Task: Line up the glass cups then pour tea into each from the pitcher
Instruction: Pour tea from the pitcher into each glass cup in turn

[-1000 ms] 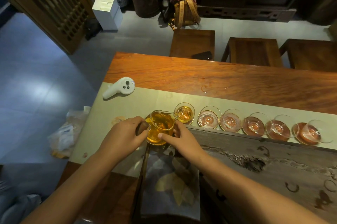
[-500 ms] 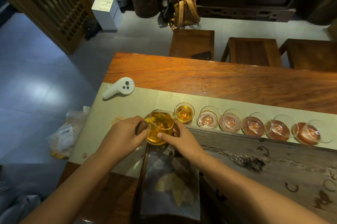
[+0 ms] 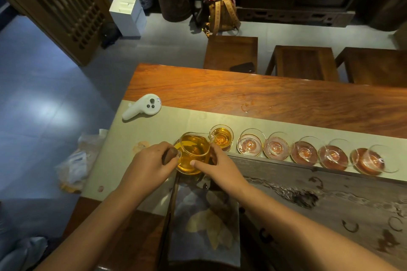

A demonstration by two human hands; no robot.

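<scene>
A glass pitcher [image 3: 192, 152] of amber tea is held over the pale runner [image 3: 176, 123]. My left hand [image 3: 152, 165] grips its brown wooden handle. My right hand [image 3: 217, 166] cups the pitcher's right side. The spout tips over the leftmost glass cup [image 3: 221, 137], which holds amber tea. To the right runs a row of several more glass cups on reddish saucers, from the second cup [image 3: 250, 145] to the last cup [image 3: 372, 160]; these look empty.
A white handheld controller [image 3: 143, 107] lies on the runner at the left. A dark carved tea tray [image 3: 319, 193] fills the near right, with a patterned cloth [image 3: 204, 222] at its left end. Wooden stools [image 3: 231, 53] stand beyond the table.
Both hands and the pitcher have stayed almost still, with the spout held over the leftmost cup.
</scene>
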